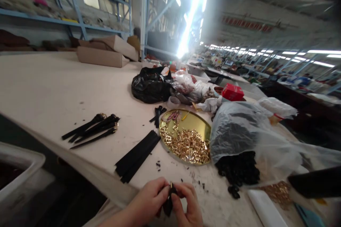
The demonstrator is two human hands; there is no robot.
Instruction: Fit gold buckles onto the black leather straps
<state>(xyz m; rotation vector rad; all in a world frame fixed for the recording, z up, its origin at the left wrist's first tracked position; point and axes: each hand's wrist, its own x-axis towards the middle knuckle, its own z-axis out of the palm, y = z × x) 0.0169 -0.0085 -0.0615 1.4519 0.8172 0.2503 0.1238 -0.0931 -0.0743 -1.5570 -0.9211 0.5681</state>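
At the near edge of the table, my left hand (151,198) and my right hand (188,203) pinch a short black strap (168,205) between them. A small gold metal piece shows at the strap's upper end; the fingers hide the rest. Just beyond my hands is a round gold tray (204,122) heaped with small gold buckles (188,143). A stack of flat black strips (138,154) lies to the left of the tray. Farther left rests a bunch of black straps (93,129) with gold fittings at one end.
A clear plastic bag (234,124) spills small black pieces (238,170) right of the tray. Behind it sit a black plastic bag (151,84) and a red box (232,92). A white bin (23,173) stands below the table at left. Black crumbs dot the tabletop.
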